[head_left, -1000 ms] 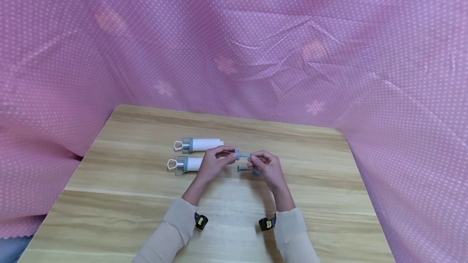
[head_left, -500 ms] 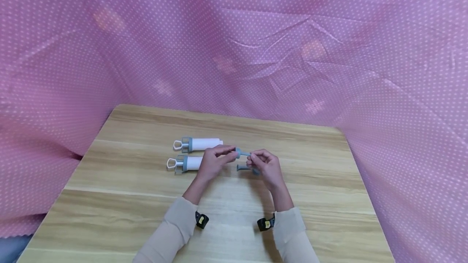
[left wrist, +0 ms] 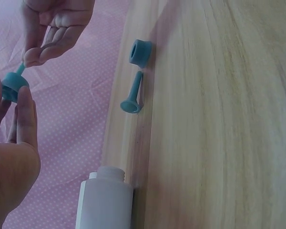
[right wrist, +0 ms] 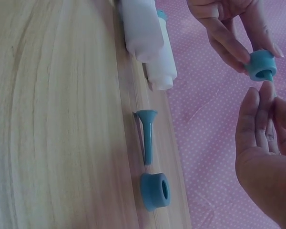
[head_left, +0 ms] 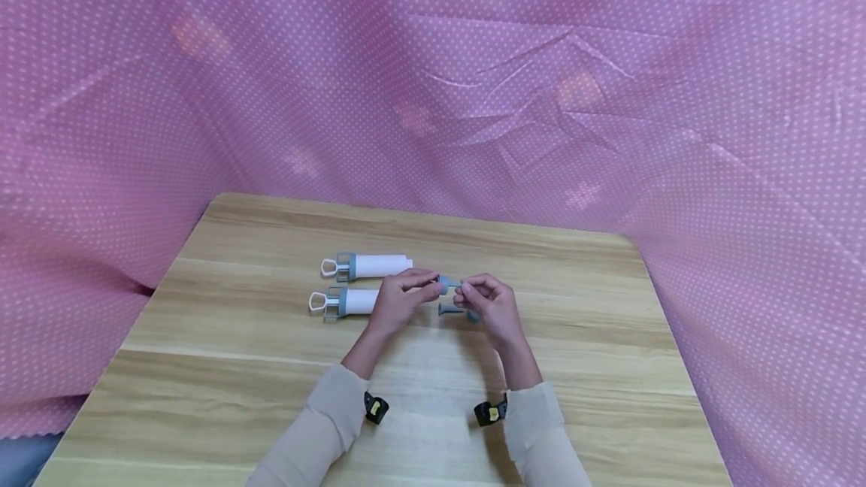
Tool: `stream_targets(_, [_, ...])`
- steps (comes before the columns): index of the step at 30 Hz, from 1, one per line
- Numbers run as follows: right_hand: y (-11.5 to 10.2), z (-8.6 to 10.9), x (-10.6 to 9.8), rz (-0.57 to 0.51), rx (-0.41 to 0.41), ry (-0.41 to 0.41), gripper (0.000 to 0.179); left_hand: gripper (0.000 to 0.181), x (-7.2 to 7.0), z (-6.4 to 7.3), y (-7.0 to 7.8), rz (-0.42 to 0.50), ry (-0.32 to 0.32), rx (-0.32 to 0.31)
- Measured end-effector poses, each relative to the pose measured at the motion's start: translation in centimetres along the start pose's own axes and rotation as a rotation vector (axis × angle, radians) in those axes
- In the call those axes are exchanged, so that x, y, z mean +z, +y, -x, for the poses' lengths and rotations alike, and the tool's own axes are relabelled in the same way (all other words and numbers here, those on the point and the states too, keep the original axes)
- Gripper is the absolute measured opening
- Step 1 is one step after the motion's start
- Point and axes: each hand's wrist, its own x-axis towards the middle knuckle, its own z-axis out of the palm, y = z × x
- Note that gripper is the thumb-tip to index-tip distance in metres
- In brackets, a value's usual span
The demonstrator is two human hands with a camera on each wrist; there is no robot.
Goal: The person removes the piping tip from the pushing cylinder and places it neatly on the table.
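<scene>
Between its thumb and fingers my left hand [head_left: 398, 305] holds a teal screw cap [right wrist: 262, 64]. The thin stem of a teal nozzle [left wrist: 20, 69] sticks out of the cap, and my right hand [head_left: 497, 312] pinches the stem's end. Both hands are raised over the table. Below them lies a second teal nozzle [right wrist: 147, 136] with a flared end, and near its narrow tip sits a second teal cap [right wrist: 155, 192]. Two white-barrelled syringe-like tubes with teal collars and white pull handles, a far one [head_left: 381, 266] and a near one [head_left: 358, 302], lie left; my left hand partly covers the near one.
The wooden table [head_left: 271, 382] spreads out on all sides of the hands. A pink dotted cloth [head_left: 433, 96] hangs behind the table and along its sides. Each wrist wears a small black camera, one on the left [head_left: 376, 408] and one on the right [head_left: 487, 413].
The held cap has shifted slightly right toward my right hand, and less of the nozzle's stem shows between the hands. The things on the table have stayed in place.
</scene>
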Motion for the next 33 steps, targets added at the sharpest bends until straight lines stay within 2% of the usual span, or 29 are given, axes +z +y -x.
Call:
stream_targets(7, [-0.15,0.04,0.24,-0.009,-0.001,-0.010,0.006,0.034,0.09,0.06,-0.03,0.004,0.029,0.016])
stream_targets(14, [-0.14,-0.07,0.26,0.011,-0.001,-0.024,0.005,0.035,0.02,0.23,-0.15,-0.037,0.044,0.057])
stream_targets(28, [-0.21,0.01,0.26,0.051,-0.011,-0.033,0.006,0.034,0.30,0.57,-0.34,-0.087,0.055,0.067])
stream_targets(33, [-0.22,0.11,0.14,0.055,-0.007,-0.046,0.009,0.035,0.59,0.76,-0.27,-0.092,0.057,0.052])
